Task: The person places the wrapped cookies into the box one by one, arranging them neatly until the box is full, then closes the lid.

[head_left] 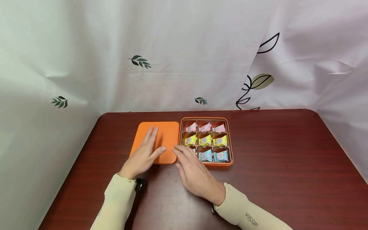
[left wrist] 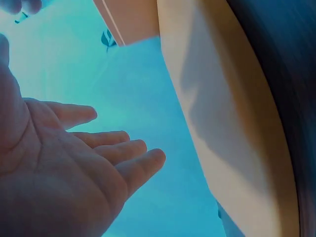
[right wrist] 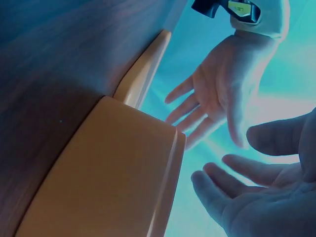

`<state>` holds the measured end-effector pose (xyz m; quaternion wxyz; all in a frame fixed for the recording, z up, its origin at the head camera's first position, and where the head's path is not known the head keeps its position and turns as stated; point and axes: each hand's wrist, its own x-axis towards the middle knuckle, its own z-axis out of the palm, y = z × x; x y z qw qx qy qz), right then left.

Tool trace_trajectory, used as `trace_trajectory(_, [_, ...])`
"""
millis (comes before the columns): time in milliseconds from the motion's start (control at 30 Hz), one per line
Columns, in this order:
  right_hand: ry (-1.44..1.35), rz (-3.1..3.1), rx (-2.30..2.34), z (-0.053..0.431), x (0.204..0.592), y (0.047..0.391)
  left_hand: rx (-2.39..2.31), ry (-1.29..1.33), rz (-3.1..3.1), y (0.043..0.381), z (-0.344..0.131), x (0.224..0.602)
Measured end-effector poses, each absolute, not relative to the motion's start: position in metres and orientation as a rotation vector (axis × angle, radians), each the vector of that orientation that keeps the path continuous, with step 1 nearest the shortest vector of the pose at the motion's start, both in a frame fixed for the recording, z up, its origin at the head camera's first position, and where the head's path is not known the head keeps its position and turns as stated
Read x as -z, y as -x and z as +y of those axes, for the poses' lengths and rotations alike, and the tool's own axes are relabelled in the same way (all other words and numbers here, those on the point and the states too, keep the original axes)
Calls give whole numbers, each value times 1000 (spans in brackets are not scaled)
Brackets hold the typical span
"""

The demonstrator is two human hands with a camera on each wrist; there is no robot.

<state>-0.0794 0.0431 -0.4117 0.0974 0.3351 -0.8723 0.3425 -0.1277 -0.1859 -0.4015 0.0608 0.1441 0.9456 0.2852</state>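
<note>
An orange square lid (head_left: pixel 168 135) lies flat on the table, left of an orange box (head_left: pixel 218 164) with a divided clear tray. Wrapped sweets fill its compartments: pink ones (head_left: pixel 205 127) at the back, yellow ones (head_left: pixel 205 140) in the middle, blue ones (head_left: pixel 221 156) in front. My left hand (head_left: pixel 141 161) hovers over the lid with fingers extended; its palm (left wrist: pixel 59 168) is bare in the left wrist view. My right hand (head_left: pixel 198 175) hangs above the box's front left corner, fingers loosely bent, covering part of the front left compartment. Neither holds anything.
The dark red-brown table (head_left: pixel 276 166) stretches to the right of the box. A pale curtain (head_left: pixel 178 64) with printed leaves hangs behind it and at both sides. A black band (head_left: pixel 139 184) sits at my left wrist.
</note>
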Motion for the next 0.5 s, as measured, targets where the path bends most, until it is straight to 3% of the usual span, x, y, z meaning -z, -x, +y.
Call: trace_trajectory(500, [-1093, -2643, -949, 23, 413, 73, -779, -260, 2861, 152, -233, 410])
